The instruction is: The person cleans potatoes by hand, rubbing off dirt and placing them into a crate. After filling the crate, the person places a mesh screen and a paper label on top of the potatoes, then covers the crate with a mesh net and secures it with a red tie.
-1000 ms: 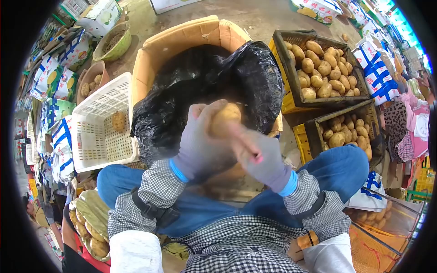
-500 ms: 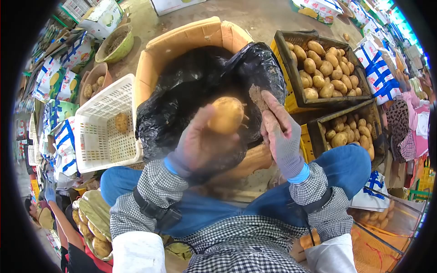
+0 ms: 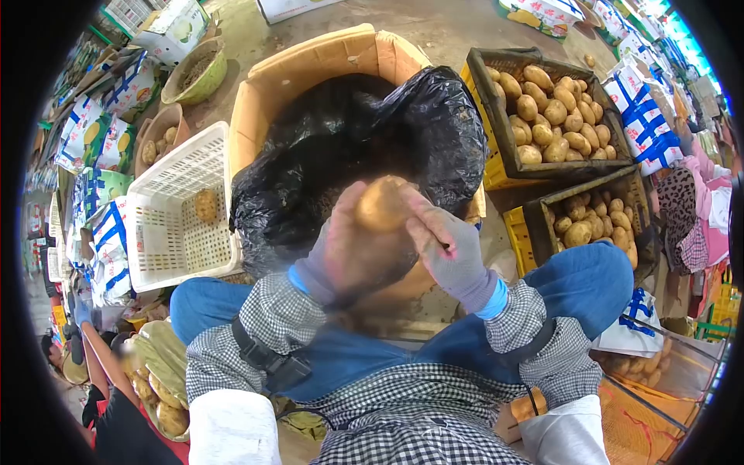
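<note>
The right hand (image 3: 449, 248) swings back onto the potato (image 3: 382, 204), fingers closing at its four o'clock; left hand (image 3: 353, 248) grips it from seven o'clock above the black bag (image 3: 349, 139).

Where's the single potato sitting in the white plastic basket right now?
In the head view, the lone potato lies on the floor of the white basket, left of the black bag in the cardboard box, on the person's left.
</note>
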Available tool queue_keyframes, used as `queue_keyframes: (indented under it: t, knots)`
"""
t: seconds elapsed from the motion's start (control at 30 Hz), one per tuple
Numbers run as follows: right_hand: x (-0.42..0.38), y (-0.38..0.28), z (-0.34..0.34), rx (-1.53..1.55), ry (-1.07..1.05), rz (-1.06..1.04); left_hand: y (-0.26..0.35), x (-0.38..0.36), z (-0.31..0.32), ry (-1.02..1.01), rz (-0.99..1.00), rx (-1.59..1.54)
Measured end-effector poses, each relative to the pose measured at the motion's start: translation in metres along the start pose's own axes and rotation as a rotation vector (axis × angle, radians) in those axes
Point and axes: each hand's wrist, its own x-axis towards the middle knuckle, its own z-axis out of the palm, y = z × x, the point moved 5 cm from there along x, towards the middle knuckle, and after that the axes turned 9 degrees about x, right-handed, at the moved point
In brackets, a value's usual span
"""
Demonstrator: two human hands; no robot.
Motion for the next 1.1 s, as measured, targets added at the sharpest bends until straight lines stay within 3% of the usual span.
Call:
queue_keyframes:
  t: [0.07,0.17,0.23,0.27,0.37,0.43,0.53,0.63,0.73,0.77,0.87,0.93,1.1]
  knots:
    - [0.0,-0.002,0.0,-0.087,-0.056,-0.006,-0.001,0.0,-0.005,0.023,-0.007,0.014]
    - [-0.006,-0.005,0.009,-0.323,-0.279,0.007,-0.008,-0.012,0.021,0.272,-0.017,0.131]
    - [-0.005,-0.004,0.006,-0.378,-0.193,-0.09,-0.006,-0.012,0.018,0.282,-0.055,0.129]
    - [-0.005,-0.005,0.005,-0.403,-0.148,-0.136,-0.002,-0.003,-0.006,0.169,-0.093,0.07]
    - [0.008,0.003,-0.006,-0.071,0.095,0.045,-0.004,-0.001,-0.008,0.02,-0.137,-0.058]
    - [0.007,-0.009,-0.002,-0.372,-0.027,-0.126,-0.004,0.0,-0.001,-0.075,-0.131,-0.101]
    - [-0.006,-0.008,0.014,-0.452,-0.161,-0.324,-0.002,0.004,-0.008,-0.291,-0.106,-0.137]
    - [0.0,0.008,-0.016,0.157,0.199,0.231,0.0,-0.002,0.002,-0.395,-0.049,-0.113]
    - [0.006,0.016,-0.038,0.401,0.326,0.477,0.009,-0.012,0.018,-0.271,0.278,0.201]
    - [0.001,0.022,-0.034,0.443,0.203,0.605,0.008,-0.014,0.022,-0.209,0.5,0.42]
    - [0.01,0.004,-0.002,0.502,-0.031,0.553,0.014,-0.018,0.028,-0.114,1.055,1.336]
    - [0.012,-0.009,-0.003,0.504,-0.001,0.55,0.012,-0.018,0.029,-0.023,1.17,1.543]
    - [0.019,-0.011,-0.015,0.398,0.126,0.345,0.012,-0.017,0.033,-0.14,0.675,0.789]
